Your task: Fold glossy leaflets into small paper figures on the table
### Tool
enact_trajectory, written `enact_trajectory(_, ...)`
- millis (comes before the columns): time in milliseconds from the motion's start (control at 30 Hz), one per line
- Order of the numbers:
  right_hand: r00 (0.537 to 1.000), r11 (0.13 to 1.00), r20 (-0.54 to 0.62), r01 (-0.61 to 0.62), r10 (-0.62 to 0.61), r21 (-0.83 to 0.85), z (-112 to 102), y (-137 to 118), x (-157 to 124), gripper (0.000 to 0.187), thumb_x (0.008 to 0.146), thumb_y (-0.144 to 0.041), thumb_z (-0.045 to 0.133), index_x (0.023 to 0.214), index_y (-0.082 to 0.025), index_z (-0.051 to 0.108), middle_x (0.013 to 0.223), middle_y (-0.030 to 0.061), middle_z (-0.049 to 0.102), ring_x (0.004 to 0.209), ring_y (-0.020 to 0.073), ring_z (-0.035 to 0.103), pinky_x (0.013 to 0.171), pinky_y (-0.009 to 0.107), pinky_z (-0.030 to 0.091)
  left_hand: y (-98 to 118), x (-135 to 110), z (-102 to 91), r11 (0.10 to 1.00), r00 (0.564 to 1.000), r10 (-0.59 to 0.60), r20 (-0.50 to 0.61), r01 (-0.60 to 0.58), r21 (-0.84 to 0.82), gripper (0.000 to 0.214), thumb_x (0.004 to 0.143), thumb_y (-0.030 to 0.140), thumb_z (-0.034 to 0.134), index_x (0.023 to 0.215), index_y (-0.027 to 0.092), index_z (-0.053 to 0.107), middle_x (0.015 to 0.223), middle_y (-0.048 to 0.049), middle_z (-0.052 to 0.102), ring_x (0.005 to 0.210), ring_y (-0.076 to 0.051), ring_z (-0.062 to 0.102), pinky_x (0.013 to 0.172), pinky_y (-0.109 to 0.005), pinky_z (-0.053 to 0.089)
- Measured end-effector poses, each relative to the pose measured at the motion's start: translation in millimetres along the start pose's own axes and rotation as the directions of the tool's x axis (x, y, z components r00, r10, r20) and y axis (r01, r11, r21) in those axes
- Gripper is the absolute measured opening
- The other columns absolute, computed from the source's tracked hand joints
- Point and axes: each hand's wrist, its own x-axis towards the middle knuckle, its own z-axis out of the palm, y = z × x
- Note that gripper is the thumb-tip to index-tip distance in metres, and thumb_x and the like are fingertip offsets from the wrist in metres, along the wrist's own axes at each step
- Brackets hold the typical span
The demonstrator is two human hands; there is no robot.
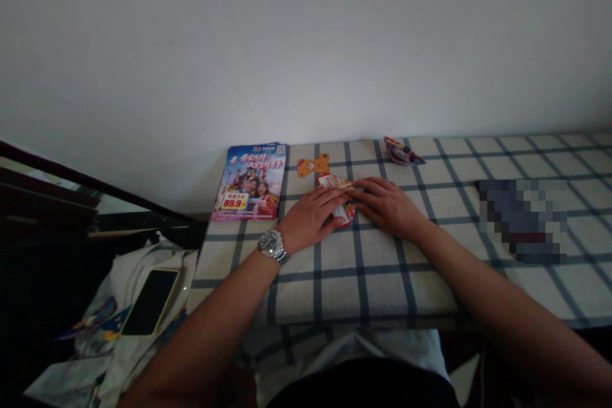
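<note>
A small folded sheet of printed paper [340, 211], red, white and multicoloured, lies on the checked tablecloth between my hands. My left hand [310, 217], with a metal watch [271, 245] on its wrist, holds the paper from the left. Its fingers reach across the top and the thumb rests by the near edge. From the other side, my right hand [388, 207] grips the right edge of the same paper with close-set fingertips. The fingers cover much of the paper, so its exact folds are hidden. Just beyond it is an orange bear cutout [313, 165].
Printed flyers [251, 185] lie stacked at the back left. A folded paper piece [401, 153] sits near the wall, and a pixelated dark item [521, 220] lies at right. Below the left table edge, a phone [150, 301] rests on pale cloth or bags [127, 268].
</note>
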Motion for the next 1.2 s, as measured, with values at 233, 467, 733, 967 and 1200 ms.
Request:
enact_trajectory(233, 0.988, 0.975, -0.121, -0.067, 0.095, 0.212, -3.0, 2.7, 1.6, 0.033, 0.106, -0.028, 0.054, 0.137, -0.025, 0.064, 0.14, 0.0109, 0.069, 0.128, 0.0281, 0.066, 0.111, 0.049, 0.054, 8.6, 1.7, -5.1, 0.995, 0.997, -0.073, 0.005, 0.072, 0.067, 0.043, 0.109, 0.039, 0.052, 0.149, 0.024, 0.057, 0.157, -0.0073, 0.056, 0.141, -0.026, 0.054, 0.12, -0.05, 0.043)
enact_trajectory(467, 0.973, 0.955, -0.182, -0.085, 0.141, 0.284, 1.3, 8.0, 2.4, 0.015, 0.102, -0.029, 0.059, 0.11, -0.025, 0.071, 0.124, 0.0111, 0.071, 0.113, 0.0275, 0.07, 0.101, 0.047, 0.058, 12.5, 1.2, -3.4, 0.982, 0.995, -0.104, -0.006, 0.104, 0.156, 0.045, 0.109, 0.038, 0.051, 0.151, 0.024, 0.056, 0.158, -0.0078, 0.056, 0.141, -0.029, 0.053, 0.121, -0.055, 0.036)
enact_trajectory(733, 0.976, 0.965, -0.173, -0.09, 0.135, 0.246, 1.4, 7.0, 3.1, 0.014, 0.1, -0.026, 0.06, 0.108, -0.024, 0.071, 0.122, 0.0121, 0.07, 0.112, 0.0293, 0.068, 0.1, 0.05, 0.057, 14.0, 2.6, -3.2, 0.979, 0.992, -0.125, -0.023, 0.127, 0.16, 0.045, 0.107, 0.038, 0.054, 0.15, 0.027, 0.056, 0.154, -0.0076, 0.059, 0.14, -0.033, 0.052, 0.112, -0.057, 0.041)
enact_trajectory(967, 0.98, 0.981, -0.16, -0.089, 0.118, 0.173, 0.2, 5.7, 3.5, 0.012, 0.101, -0.027, 0.06, 0.107, -0.023, 0.069, 0.121, 0.0125, 0.07, 0.112, 0.0298, 0.067, 0.1, 0.048, 0.056, 11.9, 4.3, -0.4, 0.99, 0.998, -0.063, -0.031, 0.066, 0.121, 0.046, 0.108, 0.038, 0.052, 0.151, 0.023, 0.055, 0.157, -0.0085, 0.055, 0.146, -0.029, 0.048, 0.127, -0.053, 0.032)
enact_trajectory(1200, 0.987, 0.984, -0.11, -0.098, 0.115, 0.152, -3.1, 10.9, 5.6, 0.01, 0.1, -0.026, 0.062, 0.107, -0.023, 0.069, 0.121, 0.0118, 0.07, 0.111, 0.0292, 0.067, 0.099, 0.047, 0.055, 8.6, 5.3, 4.1, 0.997, 0.998, -0.057, -0.023, 0.058, 0.054, 0.048, 0.109, 0.038, 0.05, 0.153, 0.019, 0.052, 0.156, -0.0101, 0.056, 0.147, -0.027, 0.049, 0.128, -0.05, 0.033)
